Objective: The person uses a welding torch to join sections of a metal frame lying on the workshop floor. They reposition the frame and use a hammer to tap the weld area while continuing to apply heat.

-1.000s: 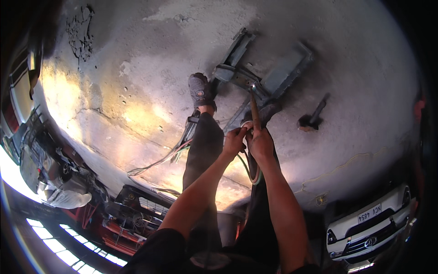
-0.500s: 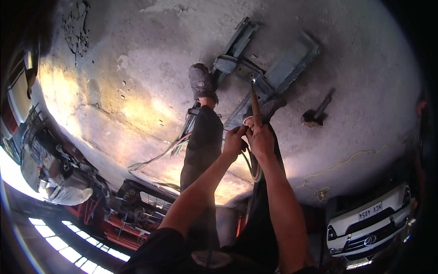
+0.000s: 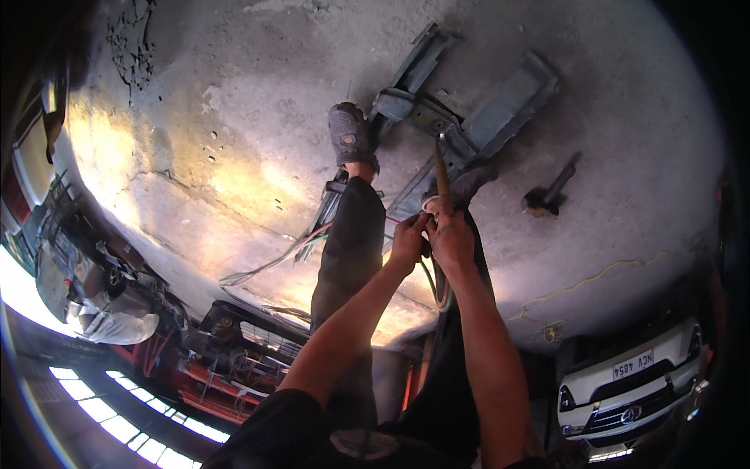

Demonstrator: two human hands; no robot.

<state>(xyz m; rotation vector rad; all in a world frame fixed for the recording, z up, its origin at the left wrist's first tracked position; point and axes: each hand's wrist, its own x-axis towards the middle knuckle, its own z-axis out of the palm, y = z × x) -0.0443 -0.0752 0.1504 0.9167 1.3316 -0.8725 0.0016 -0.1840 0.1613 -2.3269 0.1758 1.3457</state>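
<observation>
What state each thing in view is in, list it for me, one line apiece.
Metal frame: lying on the floor
Torch: held, bright spot at its tip, against or close to the frame
Right hand: closed around the torch
Left hand: curled at the torch's rear, exact grip hidden
Hoses: slack, curving
Hammer-like tool: lying down
Yellow cord: loose, bunched at one end
White car: parked

At mid-frame on my feed I see the right hand [image 3: 452, 241] gripping a gas torch [image 3: 442, 184], left hand [image 3: 407, 242] close beside it, its bright tip [image 3: 441, 136] at a steel frame [image 3: 509, 107], upper centre, with a hammer [image 3: 558, 186] at right.
</observation>
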